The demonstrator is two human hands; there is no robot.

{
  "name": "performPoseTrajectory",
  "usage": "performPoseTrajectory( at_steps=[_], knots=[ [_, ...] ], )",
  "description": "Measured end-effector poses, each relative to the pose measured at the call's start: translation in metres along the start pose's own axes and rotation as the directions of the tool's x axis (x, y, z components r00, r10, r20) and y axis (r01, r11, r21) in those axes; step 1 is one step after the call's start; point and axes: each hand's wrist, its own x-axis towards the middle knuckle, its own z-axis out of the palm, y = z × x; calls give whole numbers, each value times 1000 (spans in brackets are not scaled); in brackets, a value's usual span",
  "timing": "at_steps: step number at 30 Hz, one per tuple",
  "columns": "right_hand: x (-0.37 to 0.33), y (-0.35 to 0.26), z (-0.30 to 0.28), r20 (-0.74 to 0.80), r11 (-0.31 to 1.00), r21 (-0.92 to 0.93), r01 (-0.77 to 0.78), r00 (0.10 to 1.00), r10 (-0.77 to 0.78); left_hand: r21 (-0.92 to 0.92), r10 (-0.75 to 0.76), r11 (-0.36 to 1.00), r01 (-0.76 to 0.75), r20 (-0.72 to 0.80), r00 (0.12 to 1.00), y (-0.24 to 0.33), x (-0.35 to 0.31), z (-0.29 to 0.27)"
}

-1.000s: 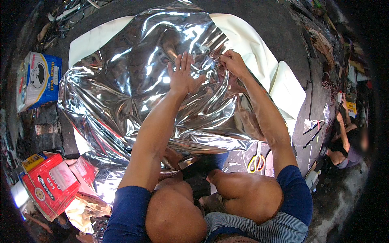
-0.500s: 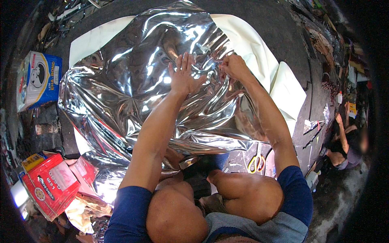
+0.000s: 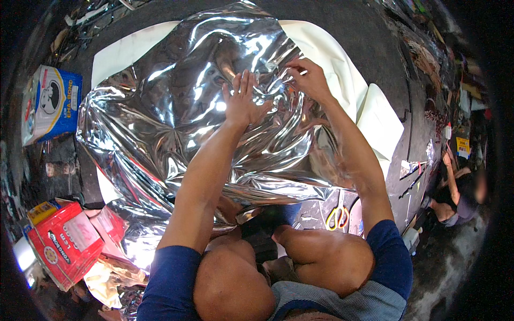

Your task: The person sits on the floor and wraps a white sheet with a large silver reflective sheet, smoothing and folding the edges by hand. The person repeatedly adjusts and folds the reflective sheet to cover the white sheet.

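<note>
A large mirror-like silver sheet, creased and rumpled, lies over a white sheet that shows around its edges. My left hand lies flat on the silver sheet near its middle, fingers spread. Right of it and a little farther off, my right hand pinches the silver sheet close to its right edge, with thumb and fingertips together. Deep folds run from my hands toward my knees. A pair of scissors with yellowish handles lies by my right knee, apart from both hands.
On the left stand a blue and white box and a torn red box, with crumpled brown paper nearby. A small jar-like object sits between the boxes. Another person crouches at the far right. Scraps litter the dark floor's edges.
My right hand has shifted slightly away from me and left along the silver sheet's edge, its fingers less curled. My left hand stays pressed in place.
</note>
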Motion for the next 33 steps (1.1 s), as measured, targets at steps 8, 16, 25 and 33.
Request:
performPoseTrajectory(
  at_steps=[8,16,25,33],
  knots=[
    [16,9,44,-195,995,-93,-22,981,4,-5,16,1000,-16,-4,1000,2,-1,-5],
    [23,12,47,-82,935,-350,-57,996,30,-39,22,999,-24,-67,998,-1,-3,0],
    [25,17,46,-152,956,-220,-196,975,165,-70,46,996,-59,-168,985,-3,3,15],
    [24,38,53,-147,982,-133,-133,983,113,-100,52,993,-66,-138,989,-2,1,10]
  ],
)
